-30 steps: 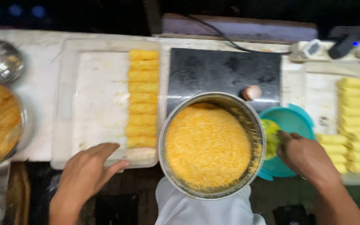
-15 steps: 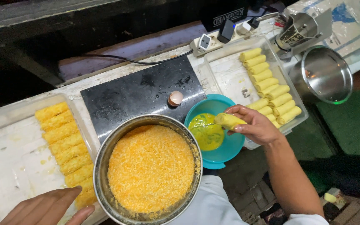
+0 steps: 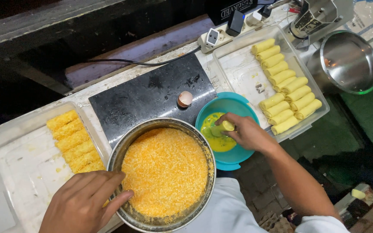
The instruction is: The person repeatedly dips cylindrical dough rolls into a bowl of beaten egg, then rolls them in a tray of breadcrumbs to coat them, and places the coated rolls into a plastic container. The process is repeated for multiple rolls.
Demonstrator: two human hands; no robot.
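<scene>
Right hand point(image 3: 247, 131) is clamped on a pale roll point(image 3: 223, 127), dipping it in the yellow egg wash inside the teal bowl point(image 3: 234, 160). Left hand point(image 3: 85, 203) lies flat with fingers loose on the rim of the metal bowl point(image 3: 119, 149) of orange crumbs point(image 3: 165, 170), gripping nothing. Risk: a wet roll is slippery, so a loose pinch could drop it or drip egg onto the black slab point(image 3: 143, 97). The teal bowl overhangs the tabletop point(image 3: 109, 82) edge and could tip.
</scene>
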